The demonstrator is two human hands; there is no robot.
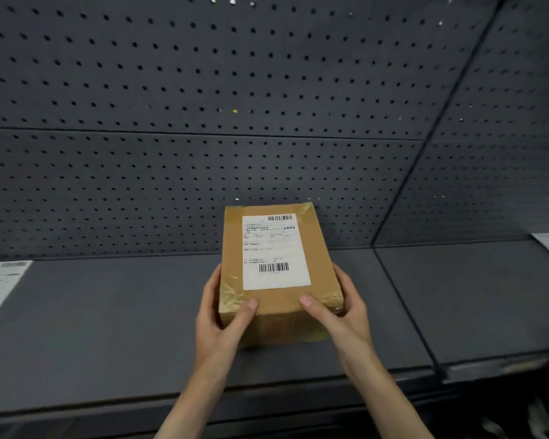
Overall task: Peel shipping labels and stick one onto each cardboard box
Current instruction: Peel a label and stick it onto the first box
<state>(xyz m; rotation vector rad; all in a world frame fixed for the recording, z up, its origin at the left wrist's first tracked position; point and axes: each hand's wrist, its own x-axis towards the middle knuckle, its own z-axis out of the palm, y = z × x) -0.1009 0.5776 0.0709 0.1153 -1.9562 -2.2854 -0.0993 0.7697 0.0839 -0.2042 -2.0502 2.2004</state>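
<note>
Box, cardboard, labelled, on grey shelf; left hand and right hand grip its near corners, thumbs on top.

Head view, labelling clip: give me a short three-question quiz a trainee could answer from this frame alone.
1. True or false: the cardboard box already carries a shipping label.
2. Which hands grip the box? A) left only B) right only C) both
3. Fill in: the box is over a dark ____ backed by pegboard.

Key: 1 true. 2 C, the left hand and right hand grip its near corners. 3 shelf.
</note>
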